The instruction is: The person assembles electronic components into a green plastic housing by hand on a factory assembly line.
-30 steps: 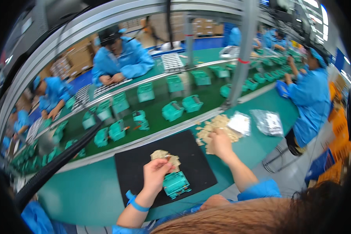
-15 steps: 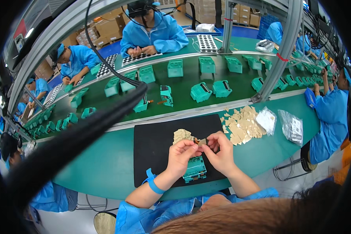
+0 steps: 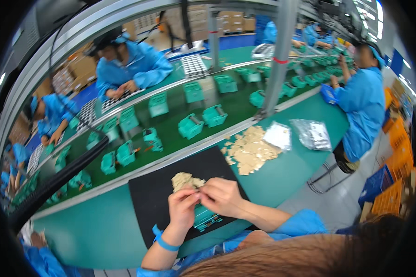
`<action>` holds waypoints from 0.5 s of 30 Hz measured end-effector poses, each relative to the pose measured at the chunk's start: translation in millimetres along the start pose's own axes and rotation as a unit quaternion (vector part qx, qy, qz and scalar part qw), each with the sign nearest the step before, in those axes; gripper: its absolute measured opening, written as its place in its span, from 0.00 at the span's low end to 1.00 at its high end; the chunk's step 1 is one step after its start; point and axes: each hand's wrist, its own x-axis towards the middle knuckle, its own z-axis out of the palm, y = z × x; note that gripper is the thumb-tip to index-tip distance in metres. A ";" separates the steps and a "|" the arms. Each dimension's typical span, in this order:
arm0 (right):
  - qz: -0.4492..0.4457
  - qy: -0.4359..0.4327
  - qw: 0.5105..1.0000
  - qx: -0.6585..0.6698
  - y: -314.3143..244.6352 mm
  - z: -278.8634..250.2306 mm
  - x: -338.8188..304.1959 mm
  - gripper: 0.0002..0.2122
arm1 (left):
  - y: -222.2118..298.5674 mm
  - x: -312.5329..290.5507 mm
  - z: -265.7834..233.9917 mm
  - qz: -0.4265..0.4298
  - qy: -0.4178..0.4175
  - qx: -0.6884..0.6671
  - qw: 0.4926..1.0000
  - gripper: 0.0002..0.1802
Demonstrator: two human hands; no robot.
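Observation:
My left hand (image 3: 182, 208) and my right hand (image 3: 223, 197) meet fingertip to fingertip over a black mat (image 3: 152, 201) on the green bench. Between the fingers they pinch a small tan piece taken from the little tan pile (image 3: 184, 180) just behind the left hand. Under both hands lies a teal plastic part (image 3: 207, 219), mostly hidden by them. A blue strap rings my left wrist.
A bigger heap of tan pieces (image 3: 250, 148) and two clear bags (image 3: 312, 134) lie to the right of the mat. Behind runs a dark green conveyor (image 3: 171, 124) carrying several teal parts. Other workers in blue coats sit across it and at the right.
A second ago my right hand reached to the big tan heap at the right. It has since come back to the left hand, and both now hold a piece over the teal part.

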 end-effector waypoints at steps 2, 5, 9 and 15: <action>-0.017 0.016 1.000 -0.012 1.0 2.5 -0.8 0.06 | 3.2 -0.9 4.2 0.006 -0.004 0.004 1.000 0.07; -0.006 -0.004 1.000 -0.027 3.2 0.3 -4.7 0.05 | 5.0 -1.1 12.3 -0.008 0.007 -0.005 1.000 0.07; -0.016 0.002 1.000 -0.007 0.8 -6.0 0.3 0.04 | 5.1 2.5 6.2 -0.006 -0.021 0.002 1.000 0.07; -0.018 -0.008 0.999 -0.031 1.7 -5.3 -2.2 0.05 | 2.2 2.5 5.7 0.000 -0.007 0.044 0.999 0.08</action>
